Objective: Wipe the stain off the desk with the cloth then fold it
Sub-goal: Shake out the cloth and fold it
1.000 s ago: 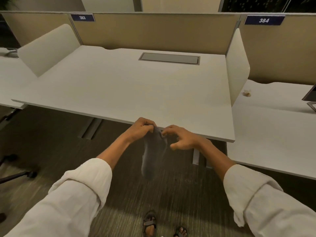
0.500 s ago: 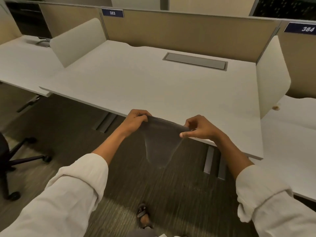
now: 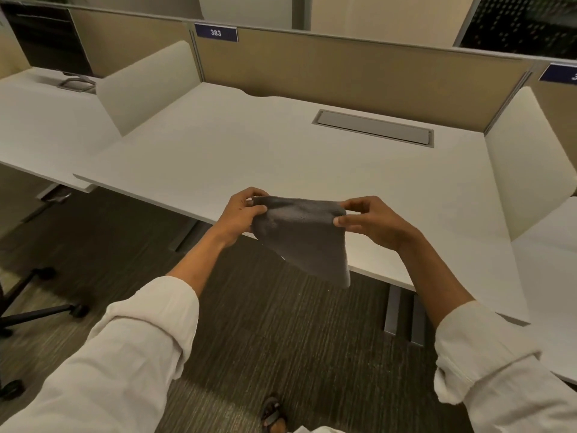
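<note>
A dark grey cloth (image 3: 306, 235) hangs in the air over the front edge of the white desk (image 3: 281, 157). My left hand (image 3: 242, 214) pinches its upper left corner, and my right hand (image 3: 368, 218) pinches its upper right corner. The top edge is stretched between both hands, and the lower part droops to a point at the right. No stain shows on the desk top from here.
A grey cable flap (image 3: 374, 128) is set into the desk near the back. Beige partitions and white side screens (image 3: 150, 85) bound the desk. A monitor (image 3: 46, 42) stands on the left desk. An office chair base (image 3: 37, 307) sits on the carpet at left.
My hands have drawn apart, spreading the bunched cloth wide and lifting it to desk-edge height. The view has shifted right and closer to the desk.
</note>
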A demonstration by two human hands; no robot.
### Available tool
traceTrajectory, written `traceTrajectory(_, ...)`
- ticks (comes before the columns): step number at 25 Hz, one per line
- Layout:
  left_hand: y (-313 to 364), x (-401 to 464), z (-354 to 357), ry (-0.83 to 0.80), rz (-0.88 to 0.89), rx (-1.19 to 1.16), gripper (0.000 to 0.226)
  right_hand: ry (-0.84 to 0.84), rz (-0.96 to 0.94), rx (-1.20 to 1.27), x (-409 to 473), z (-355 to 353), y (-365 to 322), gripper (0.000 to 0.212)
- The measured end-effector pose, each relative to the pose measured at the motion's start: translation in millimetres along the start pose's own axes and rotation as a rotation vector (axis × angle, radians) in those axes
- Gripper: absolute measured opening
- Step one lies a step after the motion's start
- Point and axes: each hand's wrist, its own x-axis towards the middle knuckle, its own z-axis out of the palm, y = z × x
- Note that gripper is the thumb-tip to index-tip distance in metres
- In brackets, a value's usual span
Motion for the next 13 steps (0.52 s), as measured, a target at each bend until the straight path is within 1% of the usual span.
traceTrajectory(1,-1,5,-5,0.023,-0.001,-0.020,0.023,0.012,0.056,0.089,9,5,-2,0.013)
traceTrajectory(2,-2,10,-8,0.039,0.003,-0.037,0.023,0.027,0.108,0.147,15,9,-2,0.009)
traceTrajectory(3,-3,13,-9,0.048,-0.002,-0.062,0.022,0.044,0.146,0.147,19,12,-1,0.010)
traceTrajectory(4,-5,17,-11,0.058,-0.021,-0.100,0.021,0.052,0.174,0.078,23,17,1,0.011)
traceTrajectory(6,-7,22,-13,0.107,-0.116,-0.164,0.017,0.061,0.197,-0.081,28,27,6,0.014)
traceTrajectory(8,-10,24,-16,0.138,-0.286,-0.300,0.017,0.136,0.140,-0.079,35,39,11,0.020)
traceTrajectory(10,-13,23,-19,0.046,-0.483,-0.564,0.035,0.257,0.094,-0.047,42,49,14,0.022)
traceTrajectory(11,-14,21,-19,-0.008,-0.552,-0.656,0.043,0.316,0.101,-0.051,46,52,14,0.022)
traceTrajectory(12,-16,18,-19,-0.049,-0.593,-0.687,0.049,0.368,0.126,-0.058,50,54,15,0.023)
traceTrajectory(13,-18,16,-18,-0.078,-0.614,-0.667,0.050,0.413,0.172,-0.047,54,55,16,0.025)
